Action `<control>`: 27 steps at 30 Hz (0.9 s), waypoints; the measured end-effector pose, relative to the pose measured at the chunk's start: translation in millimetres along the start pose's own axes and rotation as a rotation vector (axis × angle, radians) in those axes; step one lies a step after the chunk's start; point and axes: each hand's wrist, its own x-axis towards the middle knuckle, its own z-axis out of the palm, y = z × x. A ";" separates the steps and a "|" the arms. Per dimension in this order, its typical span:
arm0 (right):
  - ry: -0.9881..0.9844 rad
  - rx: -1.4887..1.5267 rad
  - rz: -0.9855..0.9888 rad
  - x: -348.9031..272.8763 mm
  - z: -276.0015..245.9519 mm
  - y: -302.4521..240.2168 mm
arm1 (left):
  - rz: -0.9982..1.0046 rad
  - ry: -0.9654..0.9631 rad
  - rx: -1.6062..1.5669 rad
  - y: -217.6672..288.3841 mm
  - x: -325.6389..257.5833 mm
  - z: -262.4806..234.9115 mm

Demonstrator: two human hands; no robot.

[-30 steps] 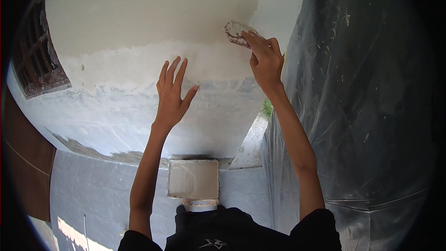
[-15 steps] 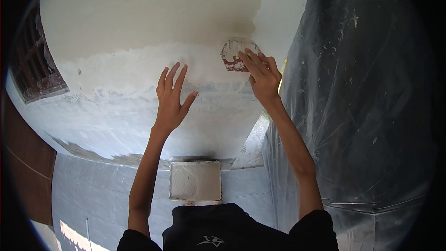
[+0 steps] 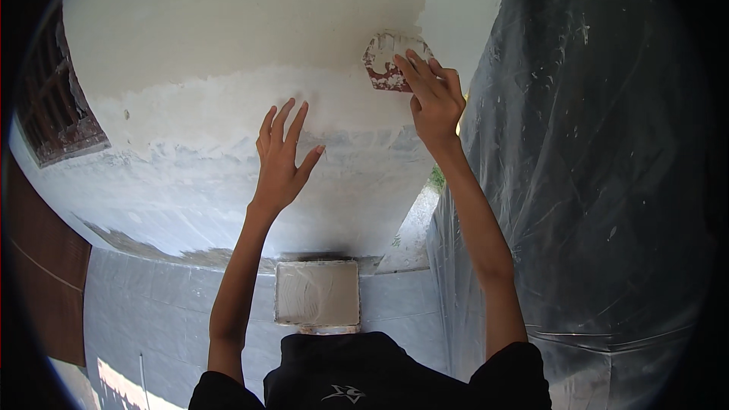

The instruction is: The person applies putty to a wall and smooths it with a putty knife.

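My right hand (image 3: 437, 106) grips a flat, reddish-brown plaster scraper (image 3: 387, 74) with cut corners, its face smeared with white plaster. Several fingers lie over the scraper, which is against or just off the wall (image 3: 228, 38) near that wall's right edge. The grip under my palm is hidden. To the left and a bit lower, my left hand (image 3: 281, 161) is open, fingers spread toward the wall. It holds nothing, and I cannot tell if its fingertips touch the surface. The wall has a damp beige coat above and a paler, patchy whitish area below.
A rectangular tray (image 3: 315, 293) of creamy plaster stands low by the wall's foot, just ahead of my body. Dark plastic sheeting (image 3: 592, 167) hangs along the right. A barred brown window (image 3: 61, 99) is at the far left, above grey floor tiles (image 3: 167, 311).
My right hand has slid the scraper upward and slightly right along the wall. The left hand stays in nearly the same place.
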 end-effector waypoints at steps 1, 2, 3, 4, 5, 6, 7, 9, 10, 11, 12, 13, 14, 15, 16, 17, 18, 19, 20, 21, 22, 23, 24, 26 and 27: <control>-0.010 0.016 0.003 6.4 3.8 3.3 | 0.003 0.018 -0.001 0.7 3.5 -0.2; -0.016 0.014 0.006 -0.5 5.6 2.7 | 0.006 0.035 -0.002 1.5 6.1 0.0; -0.045 0.030 0.026 -12.4 11.7 3.4 | 0.004 0.032 -0.003 2.0 7.9 -0.2; -0.073 0.047 0.047 -22.7 17.4 1.9 | 0.002 0.044 -0.005 0.9 8.5 -0.4; -0.105 0.046 0.033 -40.0 14.7 -3.7 | 0.001 0.055 -0.006 -0.3 8.3 -0.4; -0.105 0.049 0.032 -48.2 11.1 -6.9 | -0.001 0.056 -0.005 -1.7 8.4 -0.3; -0.134 0.088 0.044 -55.1 7.7 -8.4 | 0.009 0.050 0.006 -3.8 7.9 -0.5; -0.122 0.104 0.043 -47.3 3.4 -8.8 | 0.019 0.043 0.020 -7.6 10.1 -0.4; -0.124 0.110 0.047 -29.5 0.1 -10.5 | 0.015 0.060 0.032 -9.0 11.1 -2.3; -0.082 0.067 0.057 -9.2 -3.4 -9.1 | 0.011 0.075 0.039 -8.6 11.3 -3.7; -0.039 0.016 0.063 3.0 -1.6 -1.9 | 0.013 0.072 0.033 -8.5 13.9 -2.0; -0.020 -0.022 0.013 5.1 4.6 7.9 | 0.027 0.080 0.028 -8.8 16.3 -0.6; -0.024 -0.027 0.013 -6.9 6.2 9.2 | 0.041 0.089 0.022 -8.4 18.0 0.6; -0.068 -0.025 0.015 -25.5 10.1 8.7 | 0.041 0.087 0.017 -8.7 19.0 1.1; -0.106 -0.014 0.016 -32.8 11.8 3.2 | 0.038 0.097 0.034 -10.7 20.1 -1.0; -0.104 -0.011 0.014 -38.9 11.4 0.6 | 0.035 0.107 0.050 -12.7 21.6 -3.1; -0.115 0.017 0.036 -42.4 6.5 -4.1 | 0.030 0.110 0.053 -13.4 23.0 -5.8; -0.127 0.045 0.058 -45.4 2.3 -7.7 | 0.043 0.121 0.073 -14.6 25.4 -8.8; -0.139 0.073 0.080 -46.5 1.1 -9.3 | 0.055 0.131 0.093 -15.6 28.1 -11.4; -0.075 0.045 0.047 -30.4 -2.7 -6.9 | 0.055 0.131 0.091 -15.2 32.4 -11.2; -0.081 0.044 0.052 -13.7 -4.1 -6.0 | 0.063 0.149 0.085 -14.4 34.2 -12.8; -0.057 0.000 0.037 3.3 -2.6 -2.6 | 0.072 0.169 0.078 -13.6 36.8 -13.2; -0.030 -0.041 0.019 12.8 2.3 1.5 | 0.071 0.165 0.076 -13.8 39.8 -13.0; -0.048 -0.052 0.022 -7.6 14.3 6.1 | 0.072 0.197 0.078 -13.9 46.3 -14.4; -0.086 -0.034 0.016 -28.1 18.6 3.2 | 0.070 0.199 0.080 -15.2 49.1 -16.8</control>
